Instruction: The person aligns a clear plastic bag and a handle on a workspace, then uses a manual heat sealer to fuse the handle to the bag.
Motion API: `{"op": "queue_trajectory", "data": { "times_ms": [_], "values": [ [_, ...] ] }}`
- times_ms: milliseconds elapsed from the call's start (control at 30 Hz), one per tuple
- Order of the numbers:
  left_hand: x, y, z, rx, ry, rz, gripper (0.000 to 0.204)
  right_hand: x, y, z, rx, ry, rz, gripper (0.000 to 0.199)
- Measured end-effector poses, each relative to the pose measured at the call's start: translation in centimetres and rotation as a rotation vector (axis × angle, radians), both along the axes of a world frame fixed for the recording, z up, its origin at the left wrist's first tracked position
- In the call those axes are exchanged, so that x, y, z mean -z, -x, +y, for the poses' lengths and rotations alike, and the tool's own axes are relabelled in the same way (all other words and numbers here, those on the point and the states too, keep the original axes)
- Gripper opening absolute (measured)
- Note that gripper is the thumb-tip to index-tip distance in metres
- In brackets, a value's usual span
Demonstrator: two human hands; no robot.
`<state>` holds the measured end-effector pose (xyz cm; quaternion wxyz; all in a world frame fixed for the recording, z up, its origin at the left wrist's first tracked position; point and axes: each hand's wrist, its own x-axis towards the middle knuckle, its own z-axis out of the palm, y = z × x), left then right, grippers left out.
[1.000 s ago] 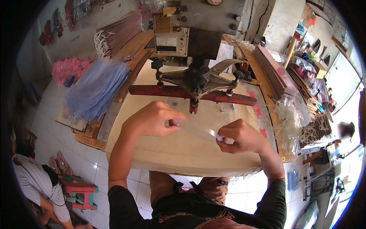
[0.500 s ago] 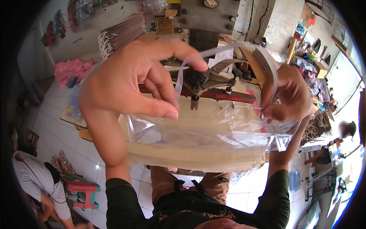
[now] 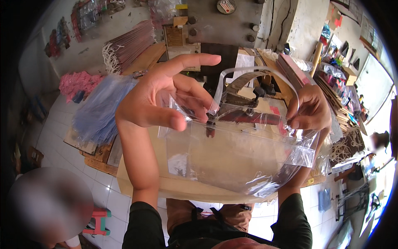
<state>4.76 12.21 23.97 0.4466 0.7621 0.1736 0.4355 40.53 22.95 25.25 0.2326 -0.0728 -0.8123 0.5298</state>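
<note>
Pinches the clear plastic bag (image 3: pixel 224 153) with the right hand (image 3: pixel 311 108), right of centre; holds the left hand (image 3: pixel 150 94) splayed by the bag's left end.

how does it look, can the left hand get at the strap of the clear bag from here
Likely yes: the left hand is open beside the left end of the strap, whose arch stands uncovered. Only thin film from the bag seems to overlap part of the hand.

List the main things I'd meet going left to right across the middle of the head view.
Stack of bluish plastic sheets, left hand, clear strap handle, right hand, corded brown bundle.
</note>
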Motion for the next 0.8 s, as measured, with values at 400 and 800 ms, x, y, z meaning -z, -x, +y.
{"op": "queue_trajectory", "data": {
  "times_ms": [400, 800],
  "values": [
    [-0.1, -0.8, 0.5, -0.417, 0.031, 0.083, 0.064, 1.2, 0.7, 2.1, 0.066, 0.132, 0.072, 0.022],
    [0.0, -0.9, 0.2, -0.577, -0.109, 0.044, 0.054, 2.1, -0.5, 4.3, -0.017, -0.033, 0.080, 0.091]
  ]
}}
